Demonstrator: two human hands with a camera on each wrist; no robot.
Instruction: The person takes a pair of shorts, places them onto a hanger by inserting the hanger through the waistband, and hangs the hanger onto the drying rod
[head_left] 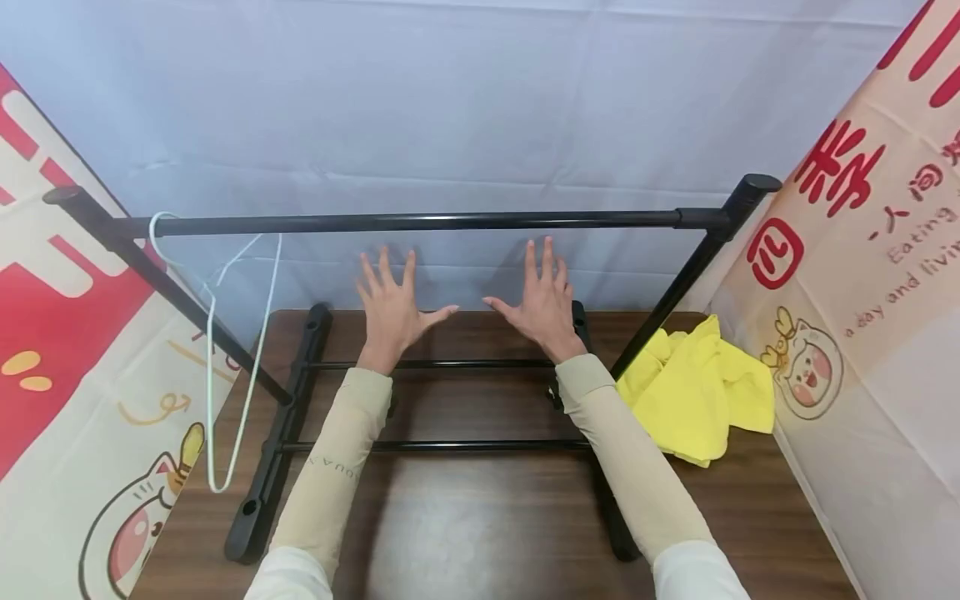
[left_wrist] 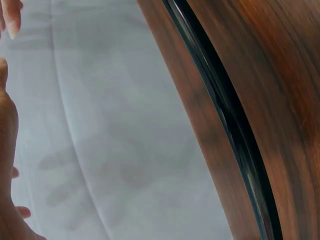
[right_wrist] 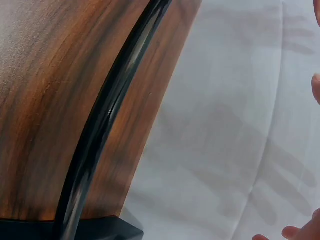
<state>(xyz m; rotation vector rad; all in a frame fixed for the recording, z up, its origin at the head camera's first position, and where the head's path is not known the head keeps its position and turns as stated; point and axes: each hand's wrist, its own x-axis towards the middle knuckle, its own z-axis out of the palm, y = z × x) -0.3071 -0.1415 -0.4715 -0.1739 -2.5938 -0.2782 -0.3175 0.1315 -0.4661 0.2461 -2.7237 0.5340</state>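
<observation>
Both hands reach forward under the top bar of a black clothes rack, fingers spread and nothing held. My left hand is above the rear lower bar, its thumb pointing right. Facing it, my right hand has its thumb pointing left, with a gap between the two thumbs. A white hanger hangs from the left end of the top bar. To the right of the rack lies a crumpled yellow cloth. In the left wrist view, part of the left hand shows at the left edge.
The rack stands on a dark wooden table, its black feet running front to back. A pale cloth backdrop hangs behind. Printed sheets with cartoon drawings flank the table at left and right.
</observation>
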